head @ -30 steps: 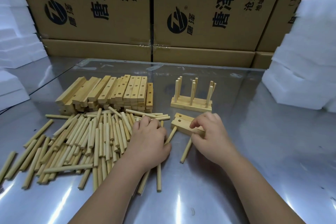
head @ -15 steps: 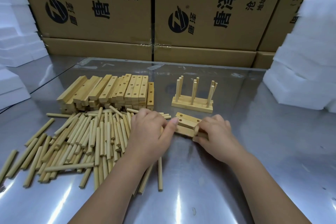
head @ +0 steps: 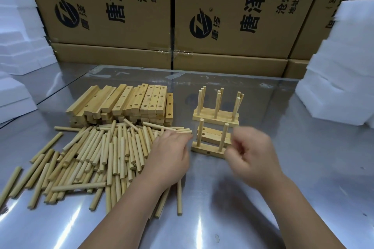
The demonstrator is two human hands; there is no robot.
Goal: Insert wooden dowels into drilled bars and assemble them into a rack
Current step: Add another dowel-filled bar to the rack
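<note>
Right grip point(head: 253, 153): motion-blurred, fingers curled inward, just right of the front bar point(head: 208, 149); cannot tell whether clamped on anything. Left grip point(head: 168, 153): knuckles up on the right edge of the loose dowels point(head: 91, 153), fingers bent down among them; cannot tell whether closed on one.

Between the two, flat on the table point(head: 293, 168): front bar, pale wood, a hole in its near side, two upright dowels point(head: 199, 133) standing in its top. Just behind, touching or nearly so: second bar point(head: 214, 134), lying flat. Farther back: finished rack point(head: 215, 115), six pegs up. Left of that: stack of drilled bars point(head: 125, 103), holes showing, the loose dowels fanned in front.

Table of shiny steel, streaked with glare. Along the back, printed cardboard boxes point(head: 121, 16); white foam blocks point(head: 340, 66) piled at both sides.
</note>
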